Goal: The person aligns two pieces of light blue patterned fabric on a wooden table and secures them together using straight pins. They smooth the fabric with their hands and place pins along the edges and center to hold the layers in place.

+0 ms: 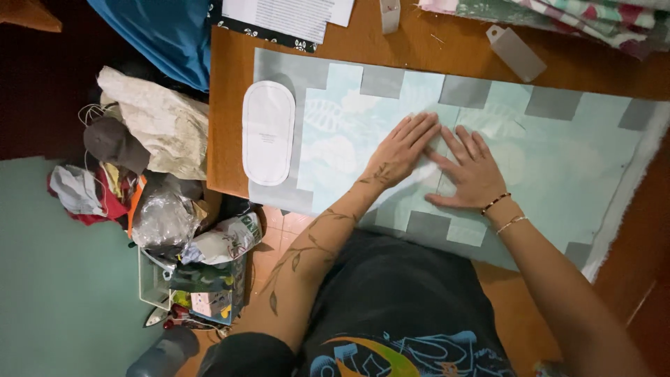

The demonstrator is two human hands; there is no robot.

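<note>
Black shirt (pixel 412 300) nearest; left hand (pixel 396 152) and right hand (pixel 474 174) flat, fingers spread, gripping nothing, pressing pale fabric (pixel 558 153) on wooden table (pixel 230 126); oval pattern (pixel 268 132) beside; clear bin (pixel 157 283) crammed with bags.

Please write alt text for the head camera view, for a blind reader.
Left hand and right hand press flat on pale leaf-print fabric on a wooden table. A white oval pattern piece lies at its left.
</note>
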